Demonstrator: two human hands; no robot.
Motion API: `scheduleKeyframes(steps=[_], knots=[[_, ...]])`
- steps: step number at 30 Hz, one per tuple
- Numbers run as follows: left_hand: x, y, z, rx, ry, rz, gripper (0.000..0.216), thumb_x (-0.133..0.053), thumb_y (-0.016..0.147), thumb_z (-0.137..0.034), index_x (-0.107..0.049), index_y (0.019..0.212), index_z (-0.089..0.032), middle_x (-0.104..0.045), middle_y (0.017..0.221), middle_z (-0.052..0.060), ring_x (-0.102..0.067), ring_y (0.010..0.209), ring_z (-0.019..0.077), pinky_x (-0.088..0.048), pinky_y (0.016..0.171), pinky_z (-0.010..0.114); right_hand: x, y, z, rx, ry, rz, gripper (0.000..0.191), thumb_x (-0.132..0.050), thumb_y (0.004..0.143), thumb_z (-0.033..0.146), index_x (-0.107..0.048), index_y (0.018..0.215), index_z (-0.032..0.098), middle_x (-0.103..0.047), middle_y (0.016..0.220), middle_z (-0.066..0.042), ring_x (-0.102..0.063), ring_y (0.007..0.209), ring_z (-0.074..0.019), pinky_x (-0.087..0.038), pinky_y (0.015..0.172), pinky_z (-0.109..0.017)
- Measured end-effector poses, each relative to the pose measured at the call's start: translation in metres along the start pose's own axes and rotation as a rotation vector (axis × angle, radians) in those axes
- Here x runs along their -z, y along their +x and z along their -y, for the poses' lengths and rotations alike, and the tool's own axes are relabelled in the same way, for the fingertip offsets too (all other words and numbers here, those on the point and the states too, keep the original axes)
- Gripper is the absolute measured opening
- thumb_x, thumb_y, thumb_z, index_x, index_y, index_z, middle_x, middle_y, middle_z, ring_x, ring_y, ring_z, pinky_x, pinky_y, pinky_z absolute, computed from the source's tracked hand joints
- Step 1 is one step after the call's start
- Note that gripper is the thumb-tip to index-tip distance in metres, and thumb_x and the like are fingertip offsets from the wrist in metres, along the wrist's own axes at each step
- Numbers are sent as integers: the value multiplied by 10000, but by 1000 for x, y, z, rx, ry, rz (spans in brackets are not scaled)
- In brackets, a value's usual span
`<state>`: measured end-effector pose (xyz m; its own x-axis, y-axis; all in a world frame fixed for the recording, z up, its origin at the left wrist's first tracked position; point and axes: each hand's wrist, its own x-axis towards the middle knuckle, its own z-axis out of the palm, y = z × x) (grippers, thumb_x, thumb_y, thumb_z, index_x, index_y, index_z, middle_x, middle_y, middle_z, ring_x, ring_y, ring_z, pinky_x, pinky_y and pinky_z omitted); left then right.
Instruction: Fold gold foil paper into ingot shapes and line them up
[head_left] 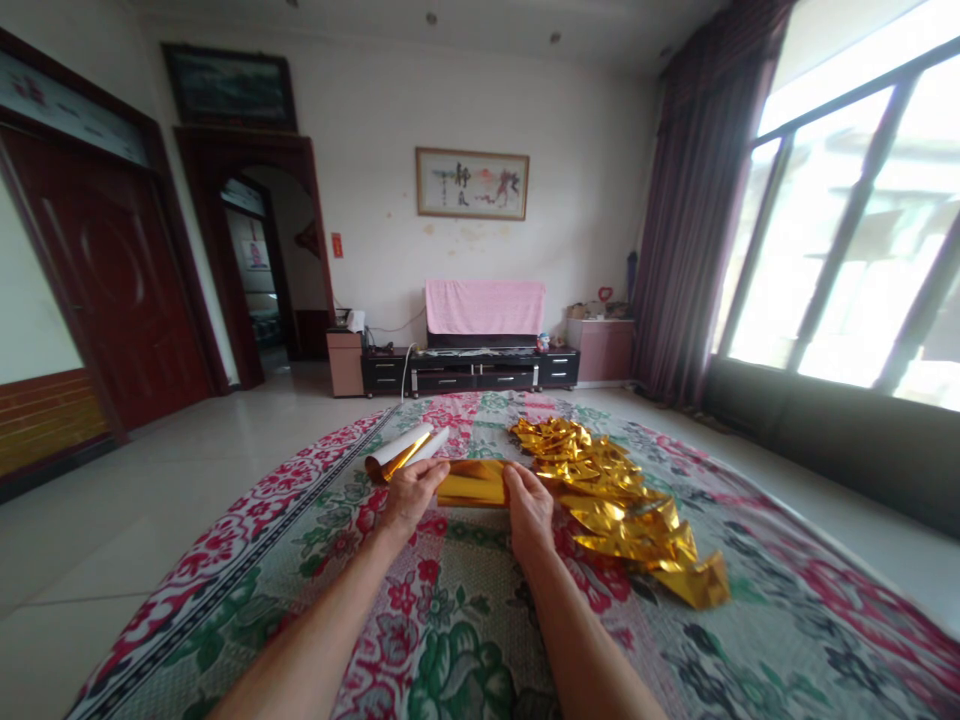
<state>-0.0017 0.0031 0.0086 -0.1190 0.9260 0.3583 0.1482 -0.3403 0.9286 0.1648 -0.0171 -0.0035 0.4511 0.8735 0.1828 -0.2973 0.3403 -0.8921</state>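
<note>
A sheet of gold foil paper (472, 485) lies on the floral quilt (450, 620) between my two hands. My left hand (409, 492) pinches its left edge with fingers closed. At the right edge, my right hand (529, 505) presses on the sheet with its fingers together. A roll of gold foil with a white back (405, 450) lies just beyond my left hand. To the right of my right hand stretches a long pile of folded gold foil pieces (622, 505).
The quilt is spread on a tiled floor (150, 490). A dark TV cabinet (469, 370) with a pink cloth (485, 306) stands at the far wall. A dark sofa (847, 430) runs under the windows on the right. Red doors (112, 270) are on the left.
</note>
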Motion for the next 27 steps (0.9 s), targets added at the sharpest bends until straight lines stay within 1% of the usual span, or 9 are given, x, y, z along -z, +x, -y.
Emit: scheduleKeyframes(steps=[6,12,16,19,22,25,27], knots=[[0,0,0,-6,10,-1,323,-649,639,-413,-726,813,-151,-676,689,9,-574,680,163,-416,649,237,0,-1,3,-18,14,-5,350,-659,593,414,-695,796,132,-647,673,-7,-536,600,-130,-419,570,-229],[0,-1,-2,-1,41,14,357,-628,656,-428,-719,847,-140,-671,685,14,-573,678,163,-420,633,234,-1,-2,3,-12,9,-1,377,-645,599,428,-689,809,118,-656,698,-23,-547,619,-138,-422,572,-231],[0,-1,-4,-15,88,7,357,-605,669,-429,-712,834,-131,-681,729,20,-583,713,162,-425,668,231,0,-1,2,23,-65,-12,412,-615,609,444,-688,824,101,-663,703,-31,-555,628,-144,-426,584,-233],[0,-1,-3,-33,166,6,328,-563,695,-412,-705,797,-134,-665,673,7,-576,668,147,-417,633,218,0,-2,5,88,-255,-33,403,-558,643,433,-697,822,100,-679,728,-49,-580,674,-171,-435,619,-242],[0,-2,0,-45,323,6,288,-507,724,-374,-687,678,-154,-622,563,-15,-551,576,129,-392,577,211,1,-5,12,151,-609,-32,355,-478,702,368,-716,834,140,-692,778,-62,-602,741,-194,-434,685,-256],[-1,-3,3,-83,534,-14,258,-497,724,-318,-671,600,-174,-641,589,-11,-562,599,124,-383,606,213,1,-6,17,166,-960,-15,319,-453,721,298,-730,834,185,-691,845,-72,-608,788,-202,-423,716,-258],[-1,-4,4,-106,656,-20,241,-503,722,-293,-678,603,-179,-662,646,3,-573,644,128,-383,641,217,2,-7,18,184,-1098,14,304,-459,726,267,-733,839,198,-685,882,-75,-606,807,-195,-418,715,-242]])
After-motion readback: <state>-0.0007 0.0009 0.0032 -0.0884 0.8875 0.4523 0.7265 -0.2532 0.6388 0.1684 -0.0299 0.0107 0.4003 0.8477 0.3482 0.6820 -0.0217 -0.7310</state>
